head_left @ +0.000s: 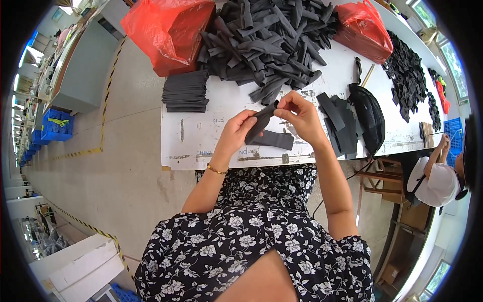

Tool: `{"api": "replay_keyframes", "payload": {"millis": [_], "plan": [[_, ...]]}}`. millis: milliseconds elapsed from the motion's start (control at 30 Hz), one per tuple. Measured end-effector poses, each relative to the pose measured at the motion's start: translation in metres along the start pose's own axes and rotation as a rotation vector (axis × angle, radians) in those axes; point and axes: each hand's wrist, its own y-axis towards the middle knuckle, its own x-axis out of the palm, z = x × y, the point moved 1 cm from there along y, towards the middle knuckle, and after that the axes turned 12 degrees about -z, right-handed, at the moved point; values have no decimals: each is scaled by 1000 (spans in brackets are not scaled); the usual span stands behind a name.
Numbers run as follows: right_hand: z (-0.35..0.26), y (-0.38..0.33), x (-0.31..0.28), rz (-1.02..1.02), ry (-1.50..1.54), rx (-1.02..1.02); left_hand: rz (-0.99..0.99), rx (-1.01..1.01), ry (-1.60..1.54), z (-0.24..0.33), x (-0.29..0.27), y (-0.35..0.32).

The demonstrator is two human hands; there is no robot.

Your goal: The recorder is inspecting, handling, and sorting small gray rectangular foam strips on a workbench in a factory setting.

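My left hand is closed round a dark grey fabric strip, folded or tube-shaped, above the table's front part. The thumb and fingers of my right hand pinch the strip's upper end. Beneath my hands another dark strip lies flat on the white table. To the left is a neat stack of dark strips. Beyond my hands rises a large loose heap of dark strips. Several flat strips lie right of my right hand.
Red plastic bags stand left and right of the heap. A black mesh item lies near the right strips, with small black pieces beyond. A person sits at far right. Blue crates stand at left.
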Motion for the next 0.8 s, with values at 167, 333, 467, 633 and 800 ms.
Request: {"api": "replay_keyframes", "payload": {"millis": [167,333,467,633,800], "plan": [[-2,-9,-4,-99,254,80,34,3,18,-1,-2,0],[-5,-9,-4,-107,85,182,84,43,101,-3,-5,-3],[5,-9,-2,-133,127,194,78,31,185,-3,-9,-3],[-2,-12,-7,-86,-109,262,131,1,188,-9,-23,-4],[1,-17,-25,52,-33,112,175,4,111,-5,-30,-7]]}}
